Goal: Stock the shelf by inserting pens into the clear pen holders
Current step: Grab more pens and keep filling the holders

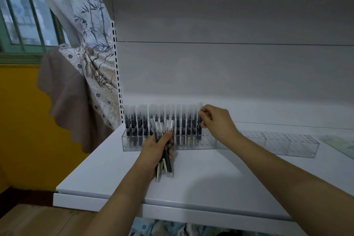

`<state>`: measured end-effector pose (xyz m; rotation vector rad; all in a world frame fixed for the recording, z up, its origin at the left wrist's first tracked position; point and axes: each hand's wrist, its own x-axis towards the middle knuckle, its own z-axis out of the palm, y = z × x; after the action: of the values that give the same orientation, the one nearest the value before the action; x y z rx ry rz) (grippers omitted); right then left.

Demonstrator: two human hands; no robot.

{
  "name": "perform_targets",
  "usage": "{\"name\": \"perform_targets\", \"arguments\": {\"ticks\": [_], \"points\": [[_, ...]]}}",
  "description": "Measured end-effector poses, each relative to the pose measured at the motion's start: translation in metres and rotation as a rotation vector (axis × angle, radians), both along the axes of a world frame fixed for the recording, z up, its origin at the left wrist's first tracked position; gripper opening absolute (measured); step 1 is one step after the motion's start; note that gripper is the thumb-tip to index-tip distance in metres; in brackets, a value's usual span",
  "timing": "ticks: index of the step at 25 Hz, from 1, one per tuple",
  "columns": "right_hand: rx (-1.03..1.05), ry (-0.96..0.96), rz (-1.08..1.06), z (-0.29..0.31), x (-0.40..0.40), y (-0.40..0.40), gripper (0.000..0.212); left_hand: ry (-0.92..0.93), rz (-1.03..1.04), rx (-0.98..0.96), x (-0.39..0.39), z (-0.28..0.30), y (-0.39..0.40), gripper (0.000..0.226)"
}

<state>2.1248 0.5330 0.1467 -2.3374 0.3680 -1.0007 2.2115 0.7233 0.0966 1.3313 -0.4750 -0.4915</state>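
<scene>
The right hand [216, 120] pinches an upright pen [199, 120] at the filled row's right end in the holder [203, 144], while the left hand [159, 147] (nearer the viewer) grips spare pens [166, 161].

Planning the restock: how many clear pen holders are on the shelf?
2. One holder at the left holds upright pens; the other stands to its right with no pens. More may lie beyond the right edge.

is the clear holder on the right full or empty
Empty: the right holder shows only its bare grid of slots, while the left holder has pens standing upright along its length.
</scene>
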Motion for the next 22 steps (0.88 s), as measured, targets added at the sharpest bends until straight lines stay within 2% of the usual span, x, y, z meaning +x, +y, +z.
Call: {"name": "perform_targets", "arguments": {"ticks": [5,9,11,13,15,18,22], "points": [[-0.028,-0.017,-0.079,-0.013,0.005,-0.001,0.027,0.011,-0.034,-0.029,-0.002,0.000,0.000,0.024],[0.047,0.018,-0.060,-0.025,0.003,-0.002,0.022,-0.012,-0.037,-0.015,-0.002,-0.001,-0.001,0.025],[-0.037,0.079,-0.103,-0.026,0.000,-0.002,0.023,-0.031,-0.042,-0.001,-0.001,-0.002,-0.002,0.026],[-0.067,0.037,-0.151,-0.021,-0.011,0.003,0.029,-0.055,-0.087,-0.003,-0.005,0.001,-0.005,0.026],[0.063,-0.037,-0.076,-0.015,-0.024,0.011,0.033,-0.120,-0.157,0.004,-0.014,0.009,-0.015,0.023],[0.333,-0.020,0.188,-0.005,-0.039,0.020,0.029,-0.270,-0.202,0.034,-0.027,0.022,-0.039,0.025],[0.297,-0.054,0.090,0.006,-0.043,0.003,0.027,-0.335,-0.172,0.035,-0.032,0.034,-0.068,0.028]]}}
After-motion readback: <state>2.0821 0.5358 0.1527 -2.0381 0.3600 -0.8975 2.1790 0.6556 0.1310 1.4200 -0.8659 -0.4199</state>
